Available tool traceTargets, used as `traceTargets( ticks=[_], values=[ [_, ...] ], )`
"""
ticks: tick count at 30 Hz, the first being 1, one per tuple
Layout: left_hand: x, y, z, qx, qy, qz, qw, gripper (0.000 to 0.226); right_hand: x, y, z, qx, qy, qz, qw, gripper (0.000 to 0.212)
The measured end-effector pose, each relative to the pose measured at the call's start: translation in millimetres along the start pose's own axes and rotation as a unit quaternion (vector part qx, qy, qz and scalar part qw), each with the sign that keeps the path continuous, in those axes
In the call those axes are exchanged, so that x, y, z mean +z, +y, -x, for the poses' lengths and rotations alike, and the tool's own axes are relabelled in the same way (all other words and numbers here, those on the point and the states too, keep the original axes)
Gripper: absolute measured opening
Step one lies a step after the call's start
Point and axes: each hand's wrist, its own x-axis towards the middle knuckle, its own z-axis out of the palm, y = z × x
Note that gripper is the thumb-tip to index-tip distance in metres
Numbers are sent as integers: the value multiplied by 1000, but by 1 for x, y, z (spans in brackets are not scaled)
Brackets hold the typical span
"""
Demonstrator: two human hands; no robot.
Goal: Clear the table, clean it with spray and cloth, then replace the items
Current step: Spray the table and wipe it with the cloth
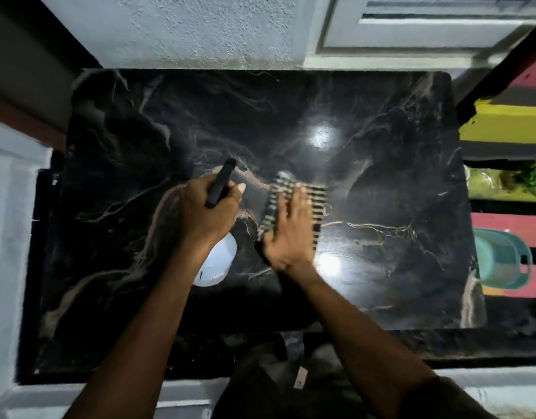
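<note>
A black marble-patterned table [366, 146] fills the head view, its top glossy with two light glares. My left hand [209, 213] grips a spray bottle by its black trigger head [221, 182], held over the table's middle; the white bottle body [215, 264] shows below my wrist. To its right my right hand [290, 228] lies with straight fingers pressed on a black-and-white striped cloth [278, 201] flat on the tabletop. The cloth and hand are blurred by motion.
A textured grey wall [200, 28] runs along the table's far edge. At the right lies a striped mat in pink, yellow and black [508, 122] with a teal container [499, 261] on it. A white ledge [6, 192] borders the left side.
</note>
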Motion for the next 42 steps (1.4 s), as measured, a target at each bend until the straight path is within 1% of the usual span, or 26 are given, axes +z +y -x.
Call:
traceTargets(
  ticks=[2, 3, 5, 7, 8, 10, 12, 15, 17, 20, 21, 22, 23, 25, 27, 28, 30, 32, 34, 35, 37, 39, 41, 42],
  values=[
    [4, 3, 6, 27, -3, -14, 1000, 20, 15, -31, 22, -117, -40, -10, 992, 94],
    [6, 7, 10, 39, -8, -24, 999, 20, 21, -35, 35, -156, -60, -14, 986, 95],
    [14, 12, 15, 49, -22, -37, 998, 22, 27, -21, 61, -206, -78, -5, 975, 94],
    [28, 14, 16, 60, -38, -29, 997, 29, 25, 13, 83, -217, -72, 6, 974, 94],
    [36, 14, 17, 66, -44, -25, 997, 33, 21, 36, 94, -204, -65, 9, 977, 95],
    [52, 17, 20, 73, -51, -33, 995, 33, 11, 90, 114, -145, -43, -5, 989, 96],
    [71, 25, 28, 86, -56, -43, 994, 29, -2, 157, 133, -49, -10, -28, 998, 92],
    [99, 35, 43, 99, -77, -45, 991, 28, -25, 243, 149, 103, 14, -51, 993, 88],
    [117, 39, 53, 97, -95, -32, 990, 31, -35, 271, 139, 175, 24, -48, 983, 86],
    [137, 42, 69, 97, -120, -16, 988, 31, -40, 263, 89, 250, 55, -51, 965, 87],
    [142, 43, 75, 92, -125, -21, 988, 31, -41, 252, 70, 256, 59, -56, 963, 87],
    [147, 42, 80, 86, -127, -30, 988, 31, -42, 237, 52, 241, 57, -57, 967, 87],
    [151, 41, 85, 82, -128, -41, 988, 33, -40, 220, 39, 202, 51, -50, 977, 85],
    [156, 40, 92, 82, -124, -66, 987, 36, -32, 187, 33, 92, 32, -25, 995, 82],
    [162, 39, 98, 92, -122, -93, 984, 30, -21, 170, 57, 1, 8, -24, 1000, 83],
    [165, 40, 101, 99, -124, -99, 982, 28, -17, 170, 76, -28, 0, -33, 999, 86],
    [173, 40, 106, 103, -138, -98, 980, 26, -11, 187, 120, -53, -9, -42, 998, 90],
    [181, 41, 110, 92, -154, -82, 980, 28, -11, 221, 162, -15, 3, -44, 999, 90],
    [189, 44, 115, 86, -168, -76, 979, 32, -17, 266, 188, 72, 25, -44, 996, 90],
    [192, 46, 118, 89, -174, -76, 978, 31, -22, 287, 191, 114, 26, -41, 992, 90],
    [198, 52, 125, 101, -181, -84, 975, 28, -32, 317, 178, 173, 25, -34, 984, 89],
    [206, 56, 130, 108, -185, -90, 973, 26, -41, 324, 147, 212, 41, -32, 976, 88],
    [216, 58, 134, 113, -187, -94, 971, 28, -43, 311, 114, 245, 51, -44, 967, 88],
    [220, 59, 136, 117, -188, -99, 970, 30, -42, 301, 103, 245, 53, -48, 967, 88]
  ],
)
